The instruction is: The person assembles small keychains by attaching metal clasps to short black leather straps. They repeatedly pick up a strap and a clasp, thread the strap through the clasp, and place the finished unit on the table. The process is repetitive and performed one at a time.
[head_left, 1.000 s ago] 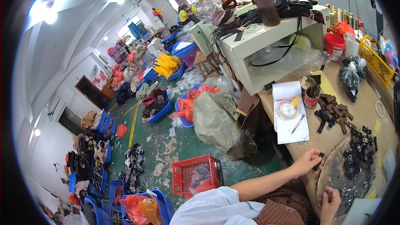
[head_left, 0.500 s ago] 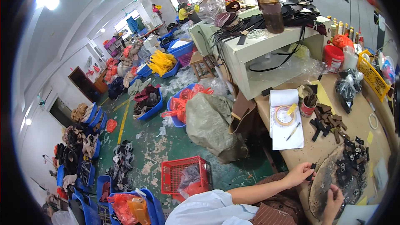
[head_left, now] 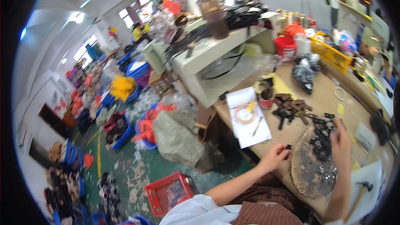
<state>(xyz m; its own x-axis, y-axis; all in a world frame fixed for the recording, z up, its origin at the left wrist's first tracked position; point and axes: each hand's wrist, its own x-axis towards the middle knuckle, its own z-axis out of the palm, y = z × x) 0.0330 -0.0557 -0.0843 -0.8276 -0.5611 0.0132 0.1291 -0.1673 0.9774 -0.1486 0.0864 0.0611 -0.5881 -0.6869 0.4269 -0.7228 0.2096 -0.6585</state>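
Note:
Between the fingertips of my left hand [head_left: 275, 158] is a small black strap piece [head_left: 288, 146], just off the left edge of a worn round board [head_left: 304, 177]. Black strap pieces with metal buckles [head_left: 321, 139] lie heaped at the board's far side. Beside that heap, on its right, is my right hand [head_left: 341, 143]; motion blurs its fingers, so whether they hold anything does not show. Small shiny metal parts [head_left: 328, 177] lie scattered on the board's near right.
Brown and black strips [head_left: 289, 108] lie beyond the board, near a red tin [head_left: 266, 100] and a white notepad [head_left: 246, 130] with a tape roll. A hammer [head_left: 359, 200] rests at right. A red crate [head_left: 152, 200] stands on the floor at left.
My right hand has gone from the board's near part to beside the black heap. My left hand still pinches the black piece. The view has swung right.

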